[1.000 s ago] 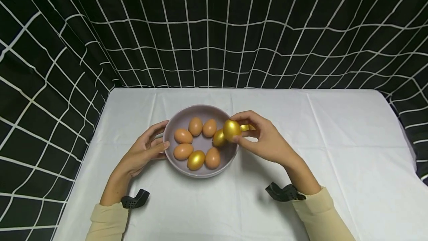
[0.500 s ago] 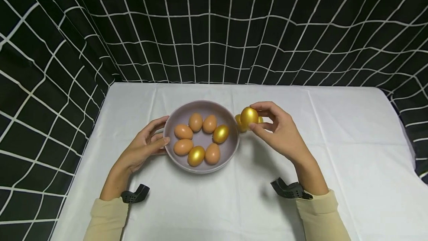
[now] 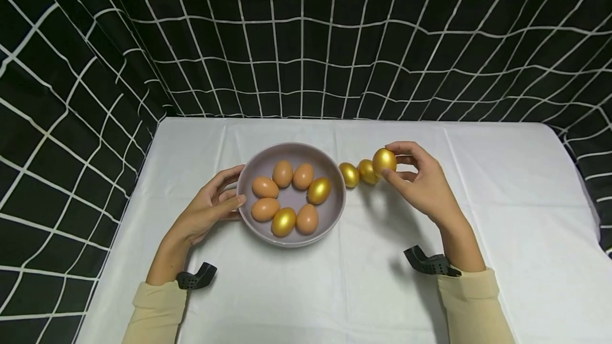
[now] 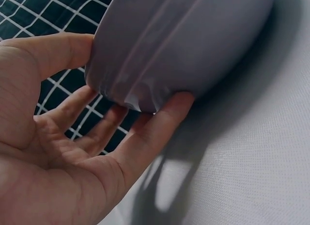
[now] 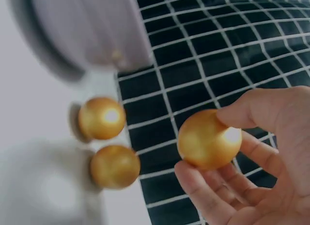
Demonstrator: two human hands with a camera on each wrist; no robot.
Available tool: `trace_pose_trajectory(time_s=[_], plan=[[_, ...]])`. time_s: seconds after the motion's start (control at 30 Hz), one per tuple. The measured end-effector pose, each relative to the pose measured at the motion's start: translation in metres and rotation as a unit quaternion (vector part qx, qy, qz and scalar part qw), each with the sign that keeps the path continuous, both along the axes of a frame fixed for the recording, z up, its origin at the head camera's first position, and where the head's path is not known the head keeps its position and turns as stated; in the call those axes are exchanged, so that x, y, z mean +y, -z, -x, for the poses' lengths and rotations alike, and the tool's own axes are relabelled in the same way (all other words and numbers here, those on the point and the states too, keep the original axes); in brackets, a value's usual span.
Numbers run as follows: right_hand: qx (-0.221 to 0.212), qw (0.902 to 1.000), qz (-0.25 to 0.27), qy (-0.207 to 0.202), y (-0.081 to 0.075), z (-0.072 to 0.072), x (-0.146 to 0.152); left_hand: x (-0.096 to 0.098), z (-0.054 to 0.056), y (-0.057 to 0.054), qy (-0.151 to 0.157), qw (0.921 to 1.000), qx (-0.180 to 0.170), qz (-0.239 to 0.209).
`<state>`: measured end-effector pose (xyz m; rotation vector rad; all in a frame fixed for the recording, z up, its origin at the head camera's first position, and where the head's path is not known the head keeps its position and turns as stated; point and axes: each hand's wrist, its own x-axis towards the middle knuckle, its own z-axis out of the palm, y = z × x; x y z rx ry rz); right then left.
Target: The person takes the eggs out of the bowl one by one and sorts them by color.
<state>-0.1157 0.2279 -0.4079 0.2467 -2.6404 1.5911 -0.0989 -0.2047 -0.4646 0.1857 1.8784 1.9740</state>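
A mauve bowl (image 3: 291, 147) stands on the white-covered table, holding several brown eggs (image 3: 265, 209) and two golden eggs (image 3: 319, 190) in a ring. My left hand (image 3: 210, 208) grips the bowl's left side; in the left wrist view its fingertips (image 4: 181, 100) press against the outer wall. To the right of the bowl, my right hand (image 3: 421, 185) pinches a golden egg (image 3: 384, 161) between thumb and fingers, raised over the table. Two more golden eggs lie in a row beside the bowl: one near its rim (image 3: 349, 174), and another golden egg (image 5: 115, 167) close to the held one.
White cloth (image 3: 296, 296) covers the table on all sides of the bowl. A black curtain with a white grid (image 3: 306, 41) rises behind the far edge and along the left and right. Each wrist wears a black camera mount (image 3: 430, 263).
My right hand has carried the golden egg from above the bowl rightward, past two golden eggs on the table that now show fully. The left hand stays on the bowl.
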Motion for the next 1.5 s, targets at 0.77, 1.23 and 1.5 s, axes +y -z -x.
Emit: trace_pose_trajectory(time_s=[0.77, 1.23, 1.5], plan=[[-0.030, 0.9885, -0.146, 0.027, 0.038, 0.023, 0.021, -0.005, -0.004, -0.002, 0.001, 1.0000, -0.001, -0.007], [-0.040, 0.9808, -0.191, 0.005, 0.046, 0.024, 0.024, 0.000, -0.002, -0.002, 0.000, 1.0000, -0.001, -0.007], [-0.045, 0.9785, -0.201, 0.015, 0.044, 0.022, 0.023, 0.002, -0.001, -0.002, 0.002, 1.0000, -0.001, -0.007]])
